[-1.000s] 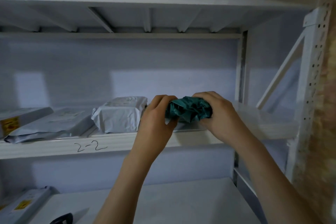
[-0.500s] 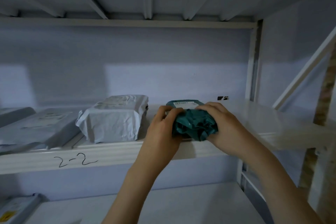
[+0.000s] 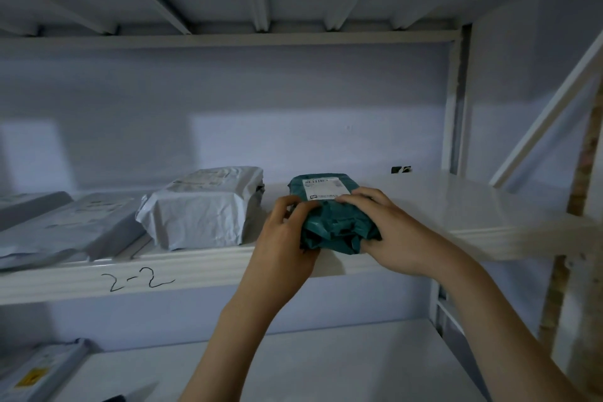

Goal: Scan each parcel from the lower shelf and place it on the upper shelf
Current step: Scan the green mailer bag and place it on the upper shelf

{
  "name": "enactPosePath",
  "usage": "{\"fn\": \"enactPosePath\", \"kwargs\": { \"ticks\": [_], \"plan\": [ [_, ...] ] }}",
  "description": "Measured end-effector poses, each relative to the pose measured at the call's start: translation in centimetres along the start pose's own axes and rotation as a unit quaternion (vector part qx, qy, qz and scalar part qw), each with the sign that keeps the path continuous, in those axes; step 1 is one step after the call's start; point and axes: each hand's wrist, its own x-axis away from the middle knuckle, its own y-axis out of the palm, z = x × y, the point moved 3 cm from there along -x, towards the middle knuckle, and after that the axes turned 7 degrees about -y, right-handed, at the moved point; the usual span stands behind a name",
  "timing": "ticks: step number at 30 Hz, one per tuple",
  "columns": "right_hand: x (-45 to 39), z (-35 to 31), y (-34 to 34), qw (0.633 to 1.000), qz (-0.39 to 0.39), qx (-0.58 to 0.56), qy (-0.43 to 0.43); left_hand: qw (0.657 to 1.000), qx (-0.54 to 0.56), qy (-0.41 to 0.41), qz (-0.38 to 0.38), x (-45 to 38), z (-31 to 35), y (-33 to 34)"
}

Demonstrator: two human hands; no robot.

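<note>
The green parcel (image 3: 329, 215) lay on the upper shelf (image 3: 195, 266), just right of the grey parcel (image 3: 202, 206), its long axis running from the shelf's front edge back toward the wall and its label facing up. Both hands held its crumpled near end: the left hand (image 3: 284, 238) had fingers curled round the left corner, the right hand (image 3: 388, 232) had fingers clamped over the top and right side. Letting go probably meant drawing both hands straight back.
</note>
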Motion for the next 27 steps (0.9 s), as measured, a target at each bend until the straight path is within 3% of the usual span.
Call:
{"fn": "enactPosePath", "kwargs": {
  "ticks": [10,13,19,27],
  "plan": [
    [2.0,-1.4,-1.0,0.999,-0.007,0.041,0.013,0.999,0.026,-0.022,-0.026,2.2,0.3,-1.3],
    [3.4,-3.4,-0.5,0.995,0.054,0.079,-0.022,0.999,0.018,-0.035,-0.006,4.1,0.8,-2.6],
    [5.4,-8.0,2.2,0.968,0.228,0.009,-0.105,0.996,-0.002,-0.08,0.029,8.2,1.2,-5.5],
    [7.1,-13.7,11.6,0.986,0.123,-0.082,-0.077,0.987,-0.045,-0.155,-0.01,14.3,-4.1,-8.7]
  ]
}}
